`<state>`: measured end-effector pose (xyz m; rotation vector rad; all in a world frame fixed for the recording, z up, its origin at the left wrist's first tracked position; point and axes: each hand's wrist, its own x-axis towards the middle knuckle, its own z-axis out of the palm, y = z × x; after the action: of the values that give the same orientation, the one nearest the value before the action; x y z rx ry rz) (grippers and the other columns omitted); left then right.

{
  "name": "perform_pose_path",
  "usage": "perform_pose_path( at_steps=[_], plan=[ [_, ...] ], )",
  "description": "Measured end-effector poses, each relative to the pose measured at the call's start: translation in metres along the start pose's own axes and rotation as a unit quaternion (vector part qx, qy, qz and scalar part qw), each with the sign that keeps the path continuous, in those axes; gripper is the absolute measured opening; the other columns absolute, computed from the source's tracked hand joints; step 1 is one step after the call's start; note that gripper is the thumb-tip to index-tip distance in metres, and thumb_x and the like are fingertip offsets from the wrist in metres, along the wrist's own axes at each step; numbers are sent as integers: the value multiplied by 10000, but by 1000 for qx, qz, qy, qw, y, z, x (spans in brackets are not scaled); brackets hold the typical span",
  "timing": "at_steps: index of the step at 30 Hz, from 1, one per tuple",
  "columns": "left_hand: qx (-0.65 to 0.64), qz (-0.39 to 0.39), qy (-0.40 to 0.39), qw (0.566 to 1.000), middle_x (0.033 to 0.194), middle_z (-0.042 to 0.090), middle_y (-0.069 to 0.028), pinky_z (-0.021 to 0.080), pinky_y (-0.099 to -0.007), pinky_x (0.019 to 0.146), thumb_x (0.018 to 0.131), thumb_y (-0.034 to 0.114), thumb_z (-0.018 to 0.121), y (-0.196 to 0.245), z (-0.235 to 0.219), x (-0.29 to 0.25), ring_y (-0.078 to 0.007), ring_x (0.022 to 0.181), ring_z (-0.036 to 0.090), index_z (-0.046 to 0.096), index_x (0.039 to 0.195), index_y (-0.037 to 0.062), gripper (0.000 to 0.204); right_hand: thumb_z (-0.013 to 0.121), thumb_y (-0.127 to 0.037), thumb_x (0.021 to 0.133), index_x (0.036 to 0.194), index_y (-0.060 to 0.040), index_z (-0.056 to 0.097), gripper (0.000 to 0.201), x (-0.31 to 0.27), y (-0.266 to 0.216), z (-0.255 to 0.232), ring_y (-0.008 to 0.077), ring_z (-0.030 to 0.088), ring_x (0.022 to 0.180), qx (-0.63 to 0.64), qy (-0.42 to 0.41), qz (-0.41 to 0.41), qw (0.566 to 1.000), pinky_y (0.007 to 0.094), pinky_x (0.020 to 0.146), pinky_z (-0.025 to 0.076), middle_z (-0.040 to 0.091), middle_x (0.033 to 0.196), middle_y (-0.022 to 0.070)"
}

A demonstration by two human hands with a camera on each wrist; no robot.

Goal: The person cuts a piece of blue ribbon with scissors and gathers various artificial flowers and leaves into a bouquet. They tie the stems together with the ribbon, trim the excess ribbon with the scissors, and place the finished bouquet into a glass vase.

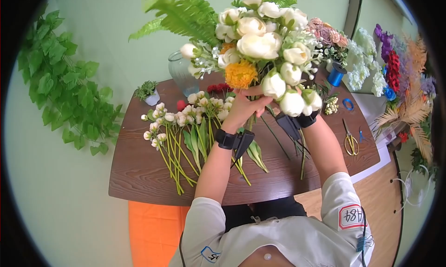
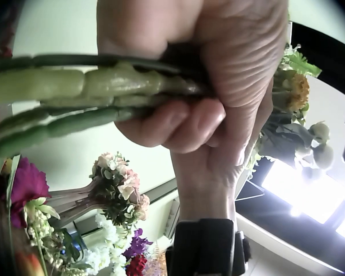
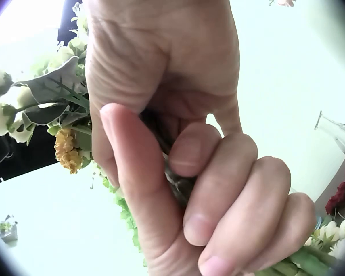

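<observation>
A bouquet of white peony-like flowers (image 1: 260, 46) is held upright above the table, with an orange pompom bloom (image 1: 240, 74) low on its left side and fern fronds (image 1: 186, 18) fanning out behind. My left hand (image 1: 248, 106) grips its green stems (image 2: 52, 86) just beneath the blooms. The right hand (image 3: 161, 63) also holds the stems, close against the left; in the head view blossoms hide most of it. Curled left fingers (image 3: 236, 195) wrap the bunch in the right wrist view.
On the wooden table (image 1: 144, 174) lie several white flowers with long stems (image 1: 174, 151). A glass vase (image 1: 183, 74) and a small potted succulent (image 1: 149, 92) stand behind. Scissors (image 1: 350, 141), a blue ribbon spool (image 1: 336, 74) and a blue ring (image 1: 348, 104) are at the right.
</observation>
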<state>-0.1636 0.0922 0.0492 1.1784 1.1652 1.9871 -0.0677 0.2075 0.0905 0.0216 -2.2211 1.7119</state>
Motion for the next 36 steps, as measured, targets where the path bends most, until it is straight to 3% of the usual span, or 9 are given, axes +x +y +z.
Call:
perform_pose_path(
  at_steps=[1, 3, 6, 7, 17, 24, 31, 33, 36],
  plan=[
    [-40, -43, -40, 997, 567, 484, -9, 351, -188, 417, 686, 134, 649, 4, 0, -2, -85, 512, 468, 550, 789, -10, 203, 516, -246, 796, 1044, -46, 503, 318, 10, 13, 0, 165, 568, 766, -204, 80, -67, 973, 308, 626, 466, 579, 900, 110],
    [6, -23, -37, 999, 486, 431, 19, 290, -185, 410, 722, 91, 576, 4, 1, -3, -43, 420, 389, 565, 793, 8, 109, 585, -227, 736, 823, -13, 570, 232, -11, -18, 24, 108, 528, 542, 121, 130, 27, 984, 255, 499, 440, 570, 624, 35],
    [-37, -54, 12, 998, 492, 419, 52, 255, -175, 410, 713, 104, 570, -2, 2, -1, -23, 435, 359, 565, 767, 28, 93, 562, -232, 758, 974, -27, 527, 300, 11, 33, 5, 102, 531, 760, 32, 74, -102, 992, 255, 652, 441, 565, 824, 46],
    [-9, -28, 29, 999, 493, 414, 62, 248, -172, 407, 708, 101, 567, 4, 7, -1, -20, 443, 353, 560, 766, 32, 91, 504, -270, 797, 1088, -49, 464, 368, 15, 39, -10, 144, 507, 899, -63, 30, -22, 997, 302, 753, 426, 526, 1002, 86],
    [235, 85, 34, 968, 898, 570, -73, 423, -294, 736, 697, 73, 625, -3, -4, 1, -168, 833, 534, 524, 922, 8, 255, 537, -228, 774, 1067, -28, 474, 360, 58, 41, 7, 158, 506, 886, -59, 15, -21, 998, 303, 762, 423, 528, 997, 91],
    [167, 91, -13, 982, 548, 462, 15, 284, -207, 366, 713, 114, 620, 8, -3, -2, -50, 422, 399, 500, 765, 60, 141, 563, -195, 757, 1050, -11, 481, 356, 43, 50, -2, 169, 506, 875, -57, 3, -21, 998, 304, 769, 420, 529, 993, 95],
    [290, 31, 73, 954, 916, 513, -134, 415, -360, 723, 689, 147, 622, -32, -15, 13, -295, 793, 518, 480, 918, -8, 310, 588, -162, 739, 1034, 6, 489, 353, 56, 56, -13, 180, 505, 865, -54, -10, -21, 998, 305, 776, 417, 531, 989, 99],
    [155, 150, 110, 970, 586, 464, 2, 338, -218, 454, 695, 35, 533, -28, -11, 14, -68, 497, 418, 459, 745, 15, 92, 596, -152, 734, 1029, 10, 491, 353, 52, 60, -9, 183, 505, 862, -53, -14, -21, 998, 305, 778, 417, 531, 988, 100],
    [257, 169, 63, 949, 606, 475, -2, 336, -212, 458, 697, 23, 522, -23, -12, 14, -70, 505, 425, 428, 837, 17, 168, 603, -143, 729, 1025, 15, 493, 353, 56, 70, -10, 187, 505, 859, -52, -19, -21, 998, 305, 780, 416, 532, 987, 101]
  ],
)
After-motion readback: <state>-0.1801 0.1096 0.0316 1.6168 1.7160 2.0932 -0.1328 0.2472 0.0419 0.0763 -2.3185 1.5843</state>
